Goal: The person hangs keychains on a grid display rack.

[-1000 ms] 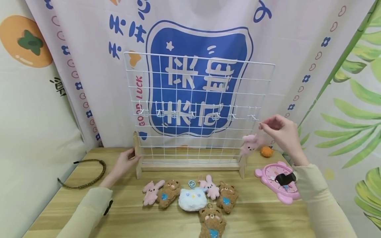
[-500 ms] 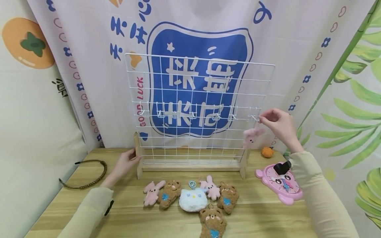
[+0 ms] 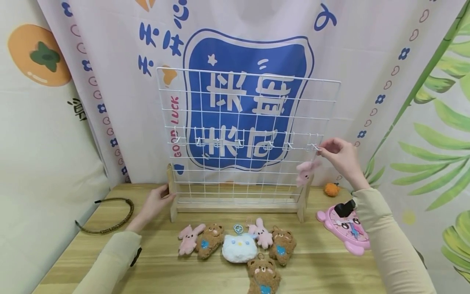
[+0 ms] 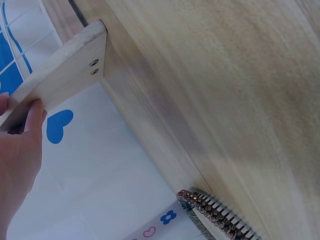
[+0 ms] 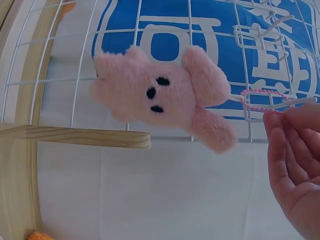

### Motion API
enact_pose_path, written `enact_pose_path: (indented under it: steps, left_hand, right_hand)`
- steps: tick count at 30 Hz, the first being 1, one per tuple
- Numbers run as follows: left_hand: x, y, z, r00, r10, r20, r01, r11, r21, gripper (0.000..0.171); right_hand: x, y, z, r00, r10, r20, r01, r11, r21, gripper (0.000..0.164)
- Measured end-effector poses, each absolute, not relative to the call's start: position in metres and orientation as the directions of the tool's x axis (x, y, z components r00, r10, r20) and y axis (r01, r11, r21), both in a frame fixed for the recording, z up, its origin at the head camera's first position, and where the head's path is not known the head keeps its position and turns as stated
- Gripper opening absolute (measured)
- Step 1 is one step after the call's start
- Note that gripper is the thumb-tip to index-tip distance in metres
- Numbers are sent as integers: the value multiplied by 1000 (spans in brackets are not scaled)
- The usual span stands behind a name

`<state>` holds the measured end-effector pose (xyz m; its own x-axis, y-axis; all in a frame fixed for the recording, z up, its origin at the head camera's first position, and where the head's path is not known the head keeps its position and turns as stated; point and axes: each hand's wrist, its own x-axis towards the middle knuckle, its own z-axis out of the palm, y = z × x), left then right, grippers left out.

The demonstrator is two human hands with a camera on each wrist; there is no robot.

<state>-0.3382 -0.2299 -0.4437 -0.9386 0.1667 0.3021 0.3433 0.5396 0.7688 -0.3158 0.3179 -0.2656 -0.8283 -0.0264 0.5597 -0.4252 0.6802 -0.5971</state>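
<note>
My right hand [image 3: 342, 160] pinches the pink bead chain [image 5: 250, 93] of a pink bunny plush keychain [image 3: 305, 172] at the grid's right edge. In the right wrist view the bunny [image 5: 155, 92] hangs from that chain, its ears toward the fingers. The chain loop overlaps the rightmost white hook [image 3: 313, 147], fingertips right at the hook's end. My left hand [image 3: 157, 201] grips the left wooden upright [image 3: 171, 183] of the stand. In the left wrist view, thumb and fingers lie on either side of this upright [image 4: 65, 75]. Several hooks line the white wire grid [image 3: 257, 173].
In front of the stand lie another pink bunny [image 3: 188, 241], brown bears [image 3: 210, 241], a white plush [image 3: 239, 248] and a further bunny [image 3: 261, 234]. A pink clock [image 3: 339, 228] and an orange plush ball [image 3: 331, 189] sit right; a braided headband [image 3: 121, 222] lies left.
My right hand has moved slightly left and up to the rightmost hook, bringing the bunny in front of the grid's edge. The left hand keeps its hold on the upright.
</note>
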Motion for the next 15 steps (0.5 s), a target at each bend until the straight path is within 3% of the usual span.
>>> enact_pose_path:
  steps: [7, 15]
  left_hand:
    - [-338, -228, -444, -939, 172, 298, 343, 536, 772, 51]
    - [-338, -228, -443, -935, 170, 313, 354, 532, 769, 49]
  right_hand:
    - [-306, 322, -272, -826, -33, 562, -446, 647, -618, 21]
    - [-278, 316, -299, -852, -86, 516, -419, 703, -575, 20]
